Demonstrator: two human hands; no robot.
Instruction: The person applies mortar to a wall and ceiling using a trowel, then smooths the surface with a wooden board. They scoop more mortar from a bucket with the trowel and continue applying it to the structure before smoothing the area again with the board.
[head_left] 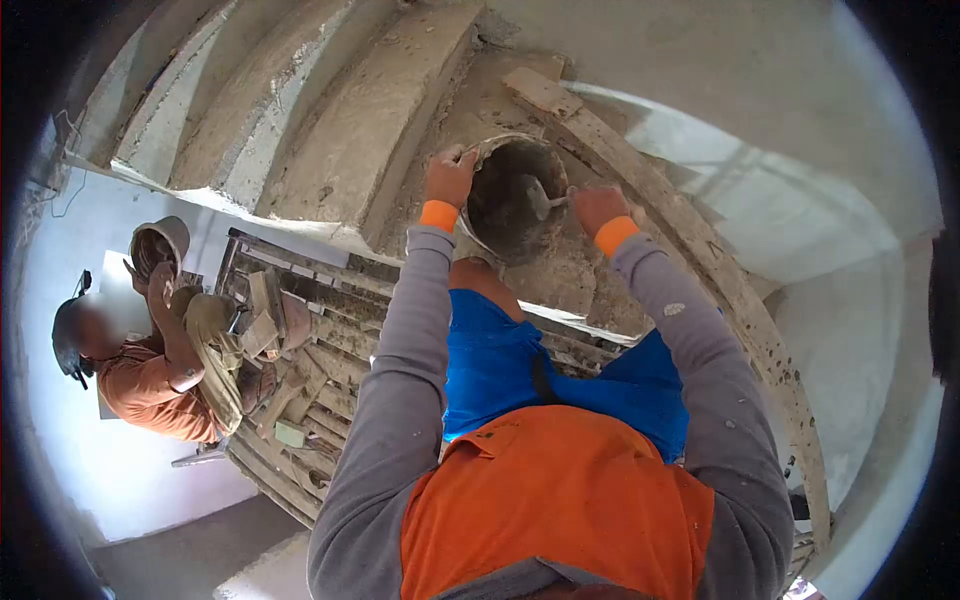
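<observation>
A mortar-stained bucket [512,248] rests on a concrete step in front of me, its mouth tipped towards me. My left hand [451,177] is closed on the left side of its rim. In my right hand [598,207], at the right side of the rim, is the handle of a trowel [540,199]. The trowel's blade reaches inside the bucket, where grey residue coats the wall. How much mix lies at the bottom is too dark to tell.
Concrete stairs [375,130] rise to the upper left. A long wooden board [690,240] runs along the right. At left, a person [160,385] in an orange shirt holds another bucket [160,243] beside a slatted wooden platform [335,355] with wood pieces on it.
</observation>
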